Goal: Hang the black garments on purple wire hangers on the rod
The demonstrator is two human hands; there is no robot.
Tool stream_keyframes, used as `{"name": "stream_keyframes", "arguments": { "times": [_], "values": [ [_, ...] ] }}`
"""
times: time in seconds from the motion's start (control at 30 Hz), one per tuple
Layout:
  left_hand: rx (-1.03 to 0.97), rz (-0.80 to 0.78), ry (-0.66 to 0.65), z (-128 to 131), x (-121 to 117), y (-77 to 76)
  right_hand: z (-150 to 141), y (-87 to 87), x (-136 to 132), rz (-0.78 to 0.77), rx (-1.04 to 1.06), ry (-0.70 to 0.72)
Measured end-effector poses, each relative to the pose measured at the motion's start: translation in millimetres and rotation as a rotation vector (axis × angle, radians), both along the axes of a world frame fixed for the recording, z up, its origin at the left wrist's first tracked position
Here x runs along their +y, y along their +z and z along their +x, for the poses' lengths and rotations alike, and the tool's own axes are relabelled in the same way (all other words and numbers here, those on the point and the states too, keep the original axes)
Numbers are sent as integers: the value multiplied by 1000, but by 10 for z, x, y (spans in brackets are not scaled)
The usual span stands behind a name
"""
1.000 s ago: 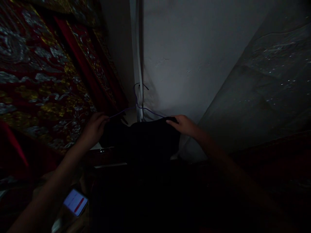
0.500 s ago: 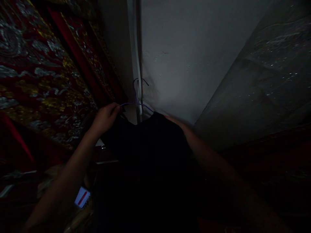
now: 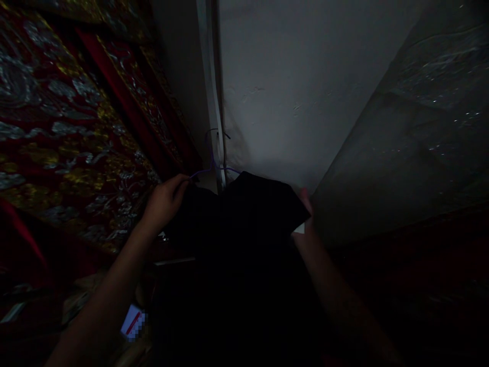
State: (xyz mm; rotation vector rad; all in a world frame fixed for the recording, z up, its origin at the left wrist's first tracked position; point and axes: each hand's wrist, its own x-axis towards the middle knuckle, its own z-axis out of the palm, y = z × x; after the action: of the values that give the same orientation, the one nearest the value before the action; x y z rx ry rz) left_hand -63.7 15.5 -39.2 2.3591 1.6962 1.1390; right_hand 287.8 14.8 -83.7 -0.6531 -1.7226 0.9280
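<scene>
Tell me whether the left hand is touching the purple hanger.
Touching. The head view shows the wire of the purple hanger running right into the fingertips of the left hand, with no gap.

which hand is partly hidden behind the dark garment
The right hand: the edge of the dark garment covers part of it. The left hand instead has its back plainly in view, fingers at the purple hanger.

Light was very dim; the black cloth garment showed little detail, while the white-and-red rectangular screen glowed, partly pixelated.
</scene>
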Motion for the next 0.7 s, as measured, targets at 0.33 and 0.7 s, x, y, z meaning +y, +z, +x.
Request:
{"name": "stream_keyframes", "arguments": {
  "times": [0.33, 0.7],
  "values": [
    [-407, 83, 158, 87, 159, 79, -60, 447, -261, -401, 281, 478],
    [-689, -296, -574, 1124, -399, -508, -780, -910, -213, 235, -575, -227]
  ]
}}
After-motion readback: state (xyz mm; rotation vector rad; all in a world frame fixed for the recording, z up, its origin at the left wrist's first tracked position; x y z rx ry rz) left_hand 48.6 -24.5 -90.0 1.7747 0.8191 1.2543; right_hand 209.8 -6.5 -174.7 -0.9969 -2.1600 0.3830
